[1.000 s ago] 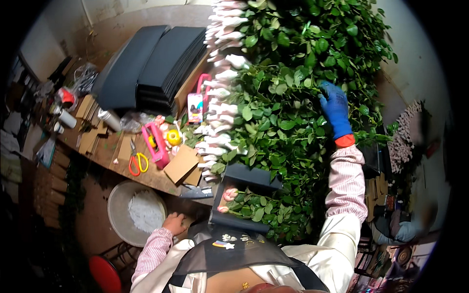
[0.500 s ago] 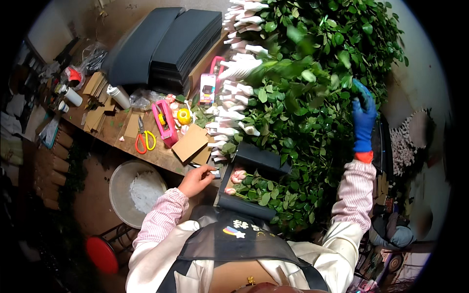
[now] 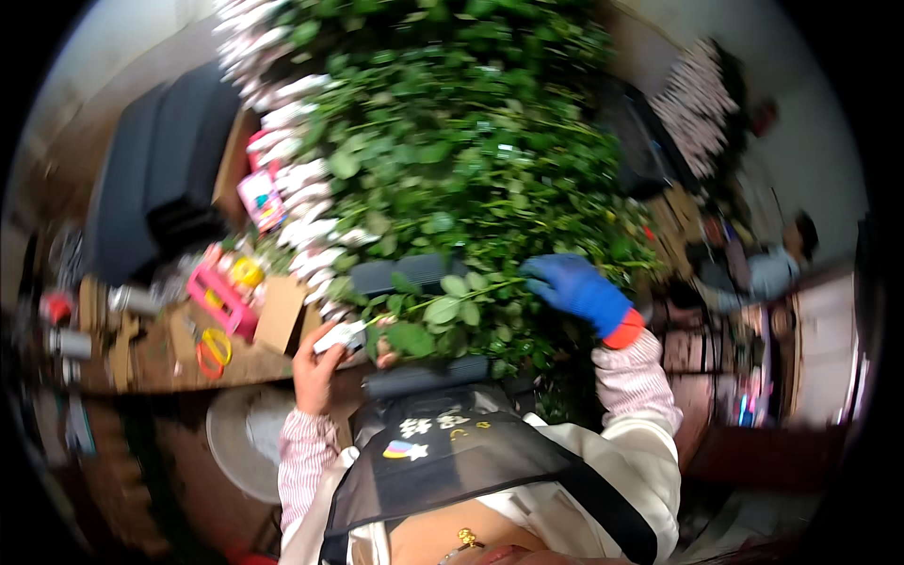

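Observation:
A single leafy rose stem (image 3: pixel 450 299) stretches between my two hands. My bare left hand (image 3: pixel 318 375) is closed at its head end, thumb against a white wrapping (image 3: pixel 339 336) that hides the bloom. At the other end my right hand (image 3: pixel 576 290), in a blue glove with an orange cuff, is closed round the lower stem. Under the stem sits a dark padded holder (image 3: pixel 428 377), with a pink bloom partly visible between its sides. Beyond lies a big heap of leafy roses (image 3: pixel 443 160), their heads in white sleeves (image 3: pixel 306 179) along the left side.
On the wooden table to the left lie scissors (image 3: pixel 215 350), a pink tape dispenser (image 3: pixel 221 299), brown cardboard pieces (image 3: pixel 280 315) and stacked black sheets (image 3: pixel 151 179). A pale bucket (image 3: pixel 247 443) stands below its edge. At the far right a person (image 3: pixel 777 268) sits near another flower heap (image 3: pixel 695 108).
My view has swung to the right. My gloved hand has come back from the far heap, bringing a rose stem across the holder. The left hand now grips its white-wrapped head.

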Available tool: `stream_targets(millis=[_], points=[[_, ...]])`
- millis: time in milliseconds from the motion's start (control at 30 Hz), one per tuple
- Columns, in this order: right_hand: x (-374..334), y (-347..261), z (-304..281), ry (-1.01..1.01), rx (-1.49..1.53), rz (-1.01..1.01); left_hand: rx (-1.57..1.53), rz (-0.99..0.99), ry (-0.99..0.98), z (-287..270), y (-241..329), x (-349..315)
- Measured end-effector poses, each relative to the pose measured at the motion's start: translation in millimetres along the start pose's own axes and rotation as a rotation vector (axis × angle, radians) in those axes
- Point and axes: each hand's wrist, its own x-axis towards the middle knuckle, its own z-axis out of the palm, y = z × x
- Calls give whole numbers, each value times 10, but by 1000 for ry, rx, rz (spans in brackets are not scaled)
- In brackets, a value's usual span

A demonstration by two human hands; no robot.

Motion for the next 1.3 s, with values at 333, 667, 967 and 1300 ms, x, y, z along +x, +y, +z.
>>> stream_targets(millis=[333,667,967,1300], points=[[-610,384,859,-257,-26,283,503,-116,-290,-44,-335,297],[510,-882,1201,-287,152,23,381,-360,-243,-22,-925,524],[1038,-895,2390,-528,-133,-51,333,-239,-87,-73,-1410,503],[1070,-895,2433,-574,-109,32,672,-94,130,-40,-1029,308]])
